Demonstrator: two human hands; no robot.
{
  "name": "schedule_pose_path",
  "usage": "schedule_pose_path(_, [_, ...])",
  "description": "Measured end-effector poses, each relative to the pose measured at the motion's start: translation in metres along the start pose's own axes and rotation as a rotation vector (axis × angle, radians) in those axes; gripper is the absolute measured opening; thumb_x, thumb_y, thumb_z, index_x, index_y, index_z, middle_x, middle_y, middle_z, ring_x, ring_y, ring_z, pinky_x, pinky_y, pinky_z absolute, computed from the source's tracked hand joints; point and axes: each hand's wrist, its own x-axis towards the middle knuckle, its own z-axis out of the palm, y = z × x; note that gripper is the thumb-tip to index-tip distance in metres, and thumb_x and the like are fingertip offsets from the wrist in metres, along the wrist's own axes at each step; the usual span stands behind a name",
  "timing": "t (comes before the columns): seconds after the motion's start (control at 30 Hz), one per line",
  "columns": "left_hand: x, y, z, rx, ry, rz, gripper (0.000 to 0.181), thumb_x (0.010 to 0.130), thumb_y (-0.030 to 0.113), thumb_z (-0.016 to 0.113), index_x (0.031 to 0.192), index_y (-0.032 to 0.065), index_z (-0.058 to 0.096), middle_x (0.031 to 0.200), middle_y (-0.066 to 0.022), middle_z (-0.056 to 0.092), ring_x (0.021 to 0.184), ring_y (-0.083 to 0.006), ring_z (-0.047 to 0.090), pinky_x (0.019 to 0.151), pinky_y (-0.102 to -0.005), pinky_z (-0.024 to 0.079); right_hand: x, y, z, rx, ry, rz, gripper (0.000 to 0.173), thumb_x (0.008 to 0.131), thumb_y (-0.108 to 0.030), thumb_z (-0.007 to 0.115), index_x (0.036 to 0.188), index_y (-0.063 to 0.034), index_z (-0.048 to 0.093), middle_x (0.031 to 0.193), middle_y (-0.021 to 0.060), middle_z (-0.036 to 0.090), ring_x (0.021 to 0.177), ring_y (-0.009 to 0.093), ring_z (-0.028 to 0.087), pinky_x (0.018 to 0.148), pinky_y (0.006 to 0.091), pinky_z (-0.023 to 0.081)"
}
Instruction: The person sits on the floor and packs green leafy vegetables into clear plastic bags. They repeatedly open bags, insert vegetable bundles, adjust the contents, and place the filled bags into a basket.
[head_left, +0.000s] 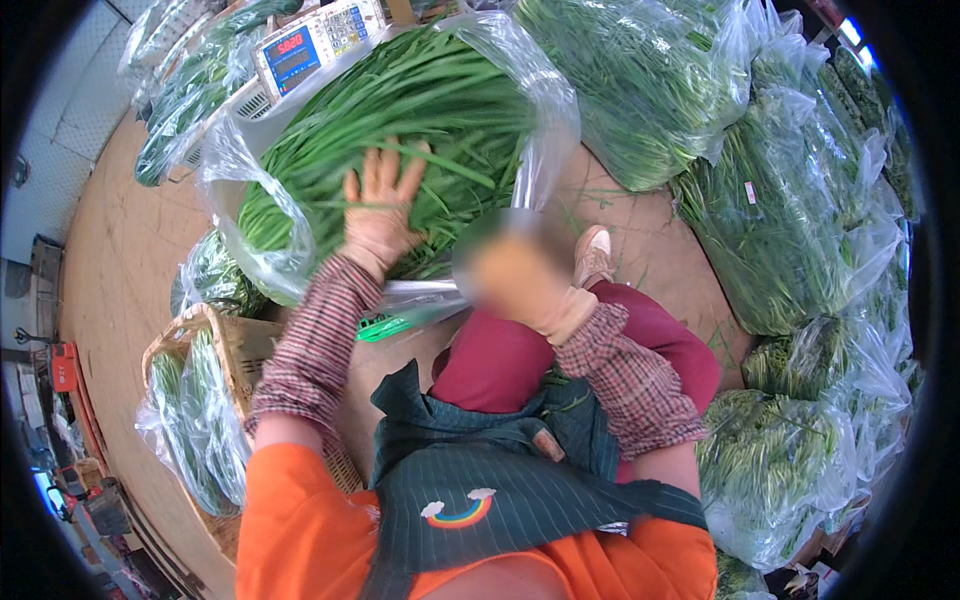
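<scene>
In a clear plastic bag (551, 82), its mouth folded wide, lies a heap of long green leaf vegetables (405, 97) that look like garlic chives. My left hand (381, 202), in a pale glove, presses flat on the leaves with its fingers spread and nothing gripped. A few loose leaves cross over and beside its fingers. My right hand (525, 274), also gloved, is beside the bag's near right edge, above my knee. A blurred patch hides its fingers, so whether it holds anything is unclear.
A digital scale display (292, 56) stands behind the bag at the left. Bagged greens (772, 225) line the right side, with another large bag (637, 90) at the back. At my left is a plastic basket (259, 356) beside bagged greens (202, 420). Leaf scraps dot the brown floor (637, 225).
</scene>
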Motion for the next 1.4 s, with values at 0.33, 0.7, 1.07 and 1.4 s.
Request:
schedule_pose_path(0.33, [0.074, -0.087, -0.018, -0.246, 0.078, -0.093, 0.129, 0.045, 0.032, 0.087, 0.143, 0.0327, 0.004, 0.150, -0.0143, 0.005, 0.138, -0.0329, 0.008, 0.105, -0.0548, 0.013, 0.006, -0.004, -0.010, -0.171, 0.014, -0.142, 0.018, 0.075, -0.020, 0.055, 0.073, -0.0050, 0.063, 0.076, 0.0085, 0.056, 0.078, 0.024, 0.057, 0.075, 0.0345, 0.042])
schedule_pose_path(0.7, [0.068, -0.088, -0.016, -0.227, 0.032, -0.048, 0.134, 0.041, 0.035, 0.088, 0.143, 0.0310, 0.002, 0.149, -0.0171, 0.005, 0.137, -0.0371, 0.007, 0.104, -0.0581, 0.015, 0.087, -0.035, 0.063, 1.032, -0.287, 0.613, 0.022, 0.086, -0.020, 0.049, 0.095, -0.0039, 0.060, 0.089, 0.0158, 0.059, 0.086, 0.032, 0.056, 0.075, 0.0378, 0.045])
schedule_pose_path(1.07, [0.071, -0.100, -0.014, -0.341, -0.030, 0.057, 0.135, 0.041, 0.048, 0.085, 0.144, 0.0297, 0.000, 0.149, -0.0194, 0.001, 0.137, -0.0367, 0.002, 0.104, -0.0582, 0.011, 0.085, -0.084, 0.048, 1.522, 0.698, 0.943, 0.015, 0.079, -0.013, 0.061, 0.077, 0.0015, 0.064, 0.071, 0.0060, 0.061, 0.060, 0.012, 0.054, 0.058, 0.0263, 0.043])
schedule_pose_path(1.4, [0.068, -0.099, -0.016, -0.317, -0.054, 0.064, 0.132, 0.044, 0.047, 0.085, 0.144, 0.0297, 0.000, 0.149, -0.0189, 0.001, 0.138, -0.0355, 0.000, 0.104, -0.0575, 0.010, -0.112, -0.021, -0.201, 0.789, 0.550, 1.158, 0.011, 0.077, -0.010, 0.060, 0.075, -0.0013, 0.052, 0.065, 0.0091, 0.059, 0.051, 0.013, 0.056, 0.045, 0.0237, 0.042])
